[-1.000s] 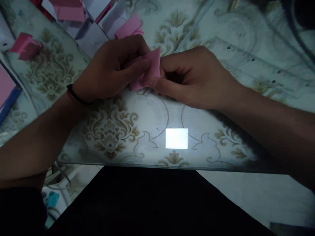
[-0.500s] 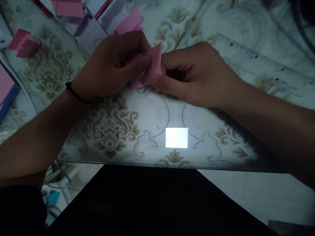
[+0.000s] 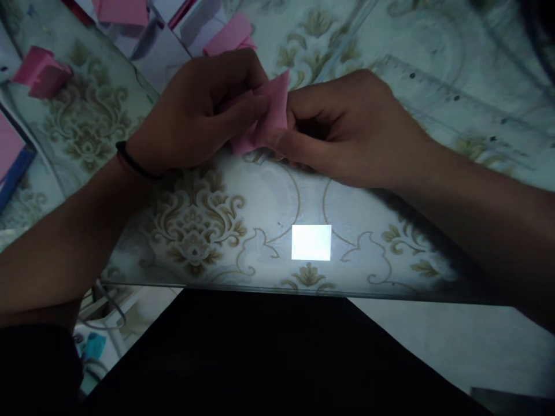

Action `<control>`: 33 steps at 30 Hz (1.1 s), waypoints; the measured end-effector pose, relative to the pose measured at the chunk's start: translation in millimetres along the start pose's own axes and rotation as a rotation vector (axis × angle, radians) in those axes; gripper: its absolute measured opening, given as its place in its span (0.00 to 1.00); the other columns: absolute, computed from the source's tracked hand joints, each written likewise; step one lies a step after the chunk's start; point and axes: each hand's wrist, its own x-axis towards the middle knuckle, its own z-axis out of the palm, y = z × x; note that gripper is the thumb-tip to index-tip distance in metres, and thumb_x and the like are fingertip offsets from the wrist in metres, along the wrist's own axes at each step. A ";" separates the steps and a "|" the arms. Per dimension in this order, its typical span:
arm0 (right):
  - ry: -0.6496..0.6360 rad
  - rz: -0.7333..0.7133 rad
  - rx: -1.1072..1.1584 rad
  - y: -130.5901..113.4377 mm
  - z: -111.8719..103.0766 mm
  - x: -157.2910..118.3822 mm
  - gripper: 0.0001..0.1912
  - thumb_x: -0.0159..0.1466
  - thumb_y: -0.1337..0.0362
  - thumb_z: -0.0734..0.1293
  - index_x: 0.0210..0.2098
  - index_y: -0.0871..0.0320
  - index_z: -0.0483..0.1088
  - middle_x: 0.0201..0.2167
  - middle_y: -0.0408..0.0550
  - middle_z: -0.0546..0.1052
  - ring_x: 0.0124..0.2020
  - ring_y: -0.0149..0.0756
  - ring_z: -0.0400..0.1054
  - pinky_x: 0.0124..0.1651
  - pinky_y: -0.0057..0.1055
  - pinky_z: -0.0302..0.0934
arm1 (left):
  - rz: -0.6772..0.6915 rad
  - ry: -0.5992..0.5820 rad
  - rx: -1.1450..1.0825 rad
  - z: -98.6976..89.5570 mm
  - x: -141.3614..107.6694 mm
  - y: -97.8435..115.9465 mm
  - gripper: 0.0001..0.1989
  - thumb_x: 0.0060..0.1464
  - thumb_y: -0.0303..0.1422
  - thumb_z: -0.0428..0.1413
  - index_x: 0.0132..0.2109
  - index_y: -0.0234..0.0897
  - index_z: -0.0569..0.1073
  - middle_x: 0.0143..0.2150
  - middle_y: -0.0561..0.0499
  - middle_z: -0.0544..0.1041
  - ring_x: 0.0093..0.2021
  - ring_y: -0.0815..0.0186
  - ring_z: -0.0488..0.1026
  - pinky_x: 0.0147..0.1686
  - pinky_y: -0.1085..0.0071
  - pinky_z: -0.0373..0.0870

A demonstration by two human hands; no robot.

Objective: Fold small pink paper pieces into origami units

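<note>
A small piece of folded pink paper (image 3: 274, 107) is held between both hands above the patterned table. My left hand (image 3: 208, 107) is closed on its left part, with the thumb lying across the front. My right hand (image 3: 342, 127) pinches the lower right edge between thumb and curled fingers. Part of the paper is hidden behind the left fingers. Just beyond my left hand lies another folded pink paper piece (image 3: 229, 34).
White and pink folded papers (image 3: 162, 55) are heaped at the upper left. A pink folded piece (image 3: 42, 74) lies farther left, above a blue-edged item (image 3: 17, 179). At right is a clear ruler (image 3: 457, 98). The table's front edge (image 3: 260, 289) runs before my lap.
Both hands keep the same grip on the pink paper. The view has shifted very slightly; nothing else has visibly changed.
</note>
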 end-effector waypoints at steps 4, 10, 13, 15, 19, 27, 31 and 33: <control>-0.006 0.030 -0.021 -1.3 0.3 -0.4 0.31 0.74 0.39 0.60 0.27 0.57 0.66 0.22 0.38 0.60 0.24 0.23 0.55 0.28 0.27 0.52 | 0.002 0.017 -0.007 0.5 -0.7 0.6 0.14 0.68 0.38 0.56 0.42 0.29 0.77 0.32 0.52 0.72 0.31 0.74 0.67 0.30 0.76 0.57; -0.014 0.048 -0.040 -2.0 -1.3 -1.0 0.31 0.74 0.38 0.60 0.28 0.57 0.67 0.22 0.38 0.61 0.24 0.23 0.56 0.28 0.27 0.51 | 0.002 -0.002 -0.022 -0.4 -1.4 -1.3 0.15 0.68 0.40 0.56 0.44 0.30 0.76 0.32 0.52 0.74 0.30 0.74 0.69 0.31 0.74 0.59; -0.015 0.063 -0.057 -2.9 -1.9 -1.7 0.28 0.75 0.42 0.61 0.29 0.57 0.68 0.23 0.38 0.64 0.26 0.23 0.62 0.30 0.27 0.56 | -0.016 -0.007 -0.046 -0.3 -1.2 -1.2 0.17 0.69 0.43 0.55 0.44 0.30 0.76 0.33 0.51 0.75 0.28 0.74 0.71 0.29 0.75 0.59; -0.009 0.051 -0.046 -2.3 -1.4 -2.0 0.26 0.76 0.45 0.62 0.29 0.58 0.69 0.23 0.37 0.64 0.26 0.23 0.62 0.31 0.27 0.56 | -0.008 -0.008 -0.045 -0.1 -0.9 -1.0 0.17 0.69 0.43 0.56 0.44 0.30 0.76 0.32 0.51 0.76 0.28 0.74 0.71 0.29 0.75 0.60; 0.012 -0.004 -0.007 1.3 0.4 -1.4 0.25 0.75 0.48 0.64 0.28 0.59 0.67 0.22 0.36 0.61 0.24 0.22 0.55 0.30 0.27 0.52 | 0.014 -0.003 -0.026 -0.6 -0.8 -1.5 0.14 0.68 0.41 0.57 0.44 0.33 0.76 0.32 0.51 0.75 0.30 0.73 0.69 0.29 0.75 0.60; 0.009 -0.032 0.045 2.0 1.5 0.0 0.26 0.75 0.47 0.64 0.27 0.59 0.65 0.22 0.36 0.58 0.23 0.23 0.51 0.28 0.29 0.48 | 0.051 0.001 0.021 -2.6 -1.2 1.2 0.09 0.67 0.33 0.56 0.42 0.31 0.76 0.32 0.54 0.71 0.30 0.74 0.64 0.31 0.74 0.57; 0.002 -0.030 0.048 1.4 1.9 0.2 0.27 0.75 0.45 0.63 0.28 0.59 0.65 0.22 0.36 0.59 0.24 0.22 0.52 0.28 0.28 0.48 | 0.056 -0.002 0.021 -2.8 -1.2 1.1 0.11 0.68 0.35 0.55 0.42 0.32 0.76 0.31 0.54 0.71 0.30 0.74 0.65 0.32 0.73 0.57; 0.005 -0.033 0.045 1.6 2.2 0.2 0.28 0.75 0.44 0.63 0.28 0.59 0.65 0.23 0.36 0.59 0.24 0.22 0.52 0.28 0.28 0.48 | 0.062 -0.012 0.037 -3.1 -1.2 0.7 0.12 0.69 0.37 0.55 0.42 0.32 0.76 0.32 0.54 0.71 0.31 0.74 0.65 0.32 0.73 0.58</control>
